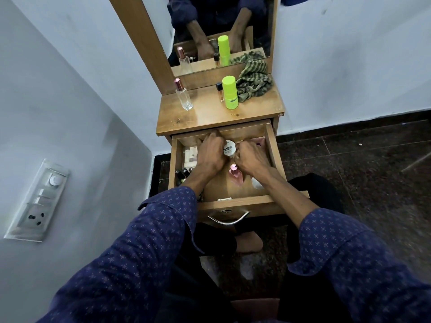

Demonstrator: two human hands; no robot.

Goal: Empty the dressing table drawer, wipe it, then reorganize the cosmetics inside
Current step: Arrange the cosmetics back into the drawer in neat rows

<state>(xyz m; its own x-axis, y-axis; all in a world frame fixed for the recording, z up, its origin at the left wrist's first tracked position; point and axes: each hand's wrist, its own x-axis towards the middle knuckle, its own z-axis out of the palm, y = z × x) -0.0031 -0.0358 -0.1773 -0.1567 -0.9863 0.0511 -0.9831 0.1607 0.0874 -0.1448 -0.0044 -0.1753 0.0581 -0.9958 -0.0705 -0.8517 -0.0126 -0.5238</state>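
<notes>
The wooden drawer (272, 157) of the dressing table is pulled out, and both my hands are inside it. My left hand (211, 156) is curled near the drawer's back; what it holds is hidden. My right hand (253, 160) is closed, its fingers touching a white round bottle (229, 148) labelled nail polish that lies between the two hands. Also in the drawer are a pink perfume bottle (236, 175), white tubes (190, 155) at the left, dark nail polish bottles (184, 174) and a white item (256, 183).
On the tabletop (205, 115) stand a clear perfume bottle (183, 96), a lime green bottle (229, 93) and a small black-capped bottle (219, 90), with a striped green cloth (254, 83) beside them. A mirror (221, 26) rises behind. A switchboard (37, 201) is on the left wall.
</notes>
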